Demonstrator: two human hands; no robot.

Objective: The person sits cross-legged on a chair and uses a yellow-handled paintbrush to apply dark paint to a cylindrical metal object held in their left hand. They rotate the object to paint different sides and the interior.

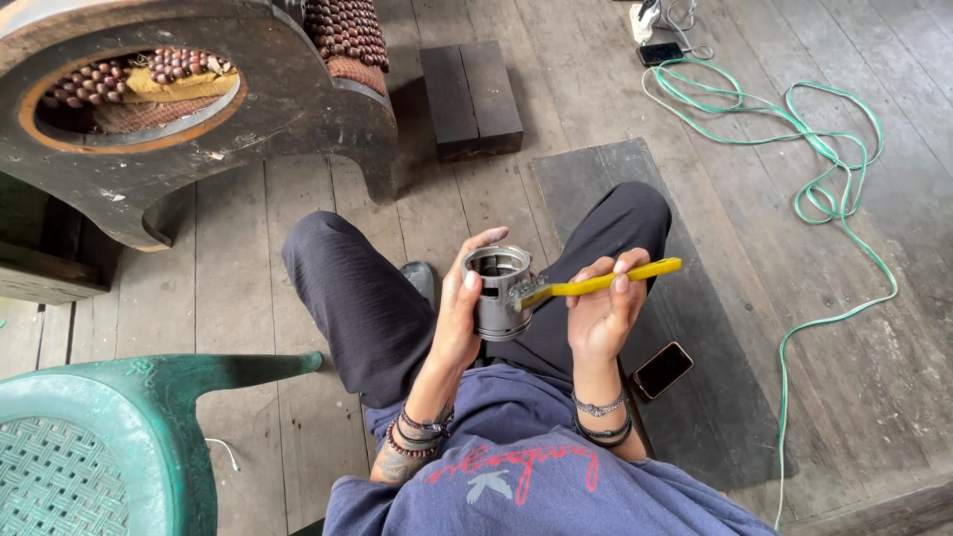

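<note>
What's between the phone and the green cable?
Only bare floor, in the head view: the phone lies on a dark mat, and past the mat's edge plain wooden planks run to the green cable.

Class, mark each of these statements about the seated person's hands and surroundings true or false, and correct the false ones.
1. The left hand holds a metal cylinder. True.
2. The right hand holds a red screwdriver. False: a yellow-handled brush.
3. The brush head touches the cylinder. True.
4. A phone lies on the green chair. False: on the dark mat.
5. A green cable lies on the plank floor. True.
</note>
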